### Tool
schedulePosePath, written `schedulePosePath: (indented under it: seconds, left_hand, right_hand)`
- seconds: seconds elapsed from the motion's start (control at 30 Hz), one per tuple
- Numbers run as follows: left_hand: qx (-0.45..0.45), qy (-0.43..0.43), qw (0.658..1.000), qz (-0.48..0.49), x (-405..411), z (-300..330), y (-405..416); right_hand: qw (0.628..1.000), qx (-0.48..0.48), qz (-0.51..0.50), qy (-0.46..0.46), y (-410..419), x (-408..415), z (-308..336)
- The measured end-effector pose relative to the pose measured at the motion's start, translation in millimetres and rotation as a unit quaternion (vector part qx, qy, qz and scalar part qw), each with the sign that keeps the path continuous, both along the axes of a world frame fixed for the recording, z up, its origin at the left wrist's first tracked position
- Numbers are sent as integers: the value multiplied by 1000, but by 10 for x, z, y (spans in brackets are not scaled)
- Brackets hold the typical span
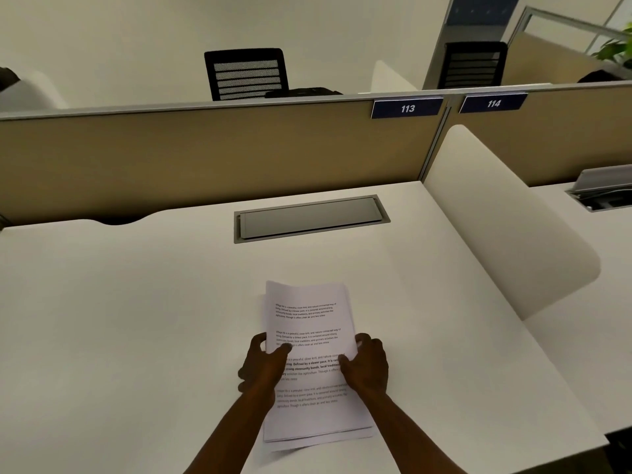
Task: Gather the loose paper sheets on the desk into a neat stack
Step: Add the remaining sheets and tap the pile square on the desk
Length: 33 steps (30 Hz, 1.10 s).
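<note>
1. Paper stack [307,336] on the white desk [119,319], nearer than the grey cable hatch [309,218] and roughly in line with it; printed text face up, in four short blocks.
2. Sheets mostly gathered but not squared: lower edges fanned at the end farthest from the hatch, a stray corner poking out at the left near end, a second edge visible along the left side at the end toward the hatch.
3. Left hand [265,362] clamped on the stack's left long edge, thumb pressed on top of the text, fingers curled around and under the edge.
4. Right hand [366,366] clamped on the opposite long edge, thumb on the page, fingers wrapped over the side; fingertips hidden beneath the paper.
5. Both forearms crossing the end of the stack away from the hatch, covering parts of the third and fourth text blocks.
6. Hatch lid flush and closed, set into the desk, well apart from the paper.
7. Beyond the hatch: tan partition [205,155] with a plate marked 113 [407,108] to the right; past the post, a plate marked 114 [493,103].
8. Right of the hatch: rounded cream side divider [496,217], well apart from the stack.
9. Over the partition: black mesh chair [246,75], second chair [472,65] further right, green plant [619,49] at the far right edge.
</note>
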State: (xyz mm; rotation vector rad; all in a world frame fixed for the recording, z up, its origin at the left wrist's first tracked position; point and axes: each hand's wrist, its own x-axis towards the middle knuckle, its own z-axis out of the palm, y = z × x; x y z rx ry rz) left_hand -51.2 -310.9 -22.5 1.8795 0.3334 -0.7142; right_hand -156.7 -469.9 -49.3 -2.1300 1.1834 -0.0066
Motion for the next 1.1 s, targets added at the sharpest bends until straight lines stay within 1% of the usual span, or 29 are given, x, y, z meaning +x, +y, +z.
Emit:
schedulePosePath:
  seconds: [0.13,0.27,0.33,0.43,0.57,0.7,0.8,0.9,0.93,0.97,1.0,1.03,1.07,1.1]
  left_hand:
    - [-32,-15,999,-4,32,59,1]
    - [-41,1,999,1,142,51,41]
    - [-40,7,999,-26,219,22,69]
    - [-35,-15,998,-59,276,32,84]
    - [-40,-50,995,-71,277,50,21]
    - [-29,-62,995,-72,284,45,-59]
    - [-72,-85,990,-83,304,64,-53]
    - [-164,-70,977,-113,315,122,-7]
    - [-202,-57,970,-122,316,165,15]
    - [-235,-44,963,-127,320,212,36]
    - [-259,-33,957,-129,329,247,57]
    - [-275,-27,952,-128,341,280,72]
    - [-282,-27,951,-126,361,292,88]
    - [-279,-32,952,-121,382,299,98]
  right_hand:
    - [1000,2,-4,3,-9,9,-3]
    - [1000,-2,-7,6,3,33,-5]
    - [1000,-1,-9,8,-2,45,-5]
    - [1000,0,-8,15,-24,55,-3]
    - [999,-6,10,31,-41,69,3]
    - [999,2,18,40,-67,84,25]
    - [1000,15,-5,22,-122,118,29]
    - [999,24,-29,-23,-183,172,63]
    - [997,45,-30,-50,-216,195,89]
    - [992,90,-35,-84,-255,210,144]
    - [977,163,-50,-129,-303,222,198]
    - [950,249,-73,-174,-354,227,244]
    - [915,334,-93,-206,-401,230,278]
    - [883,399,-101,-227,-434,232,310]
